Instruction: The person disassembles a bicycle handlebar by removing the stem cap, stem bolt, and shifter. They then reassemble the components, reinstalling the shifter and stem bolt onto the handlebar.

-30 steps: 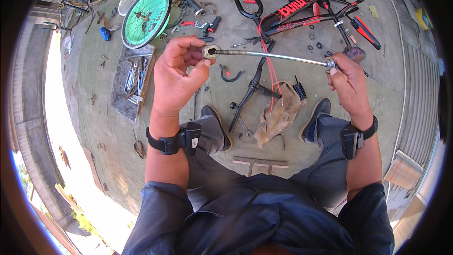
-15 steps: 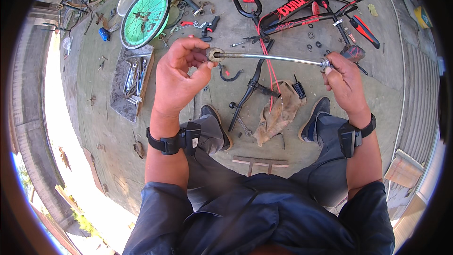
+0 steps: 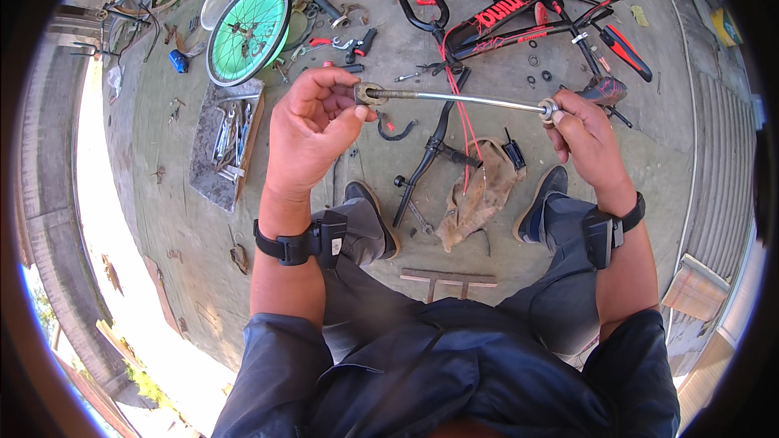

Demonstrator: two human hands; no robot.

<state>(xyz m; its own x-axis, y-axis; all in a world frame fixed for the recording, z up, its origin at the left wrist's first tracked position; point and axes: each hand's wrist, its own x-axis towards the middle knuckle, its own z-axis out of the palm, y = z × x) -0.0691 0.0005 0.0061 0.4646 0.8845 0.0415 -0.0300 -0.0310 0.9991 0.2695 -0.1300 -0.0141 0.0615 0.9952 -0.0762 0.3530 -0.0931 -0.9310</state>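
A long shiny bolt (image 3: 479, 101) spans the gap between my two hands, held nearly level above the ground. My left hand (image 3: 312, 126) pinches a worn, dull metal wedge nut (image 3: 369, 94) between thumb and fingers. The bolt's threaded end sits at this nut; how far it goes in is hidden. At the other end, my right hand (image 3: 588, 126) grips the bolt by its head, beside a ringed collar (image 3: 549, 110). Below the bolt, a black handlebar (image 3: 430, 154) lies on the ground mat between my feet.
Beyond my right hand lies a black and red bicycle frame (image 3: 503, 20) with a fork (image 3: 442, 20). A green-disc wheel (image 3: 250, 32) and a tool tray (image 3: 251, 142) lie at left. Between my feet are a brown rag (image 3: 475, 211) and a spanner (image 3: 421, 219).
My right hand and the bolt's head end have shifted slightly left, and the fingers have turned around it. The thread beside the nut shows more plainly. My left hand stays almost still.
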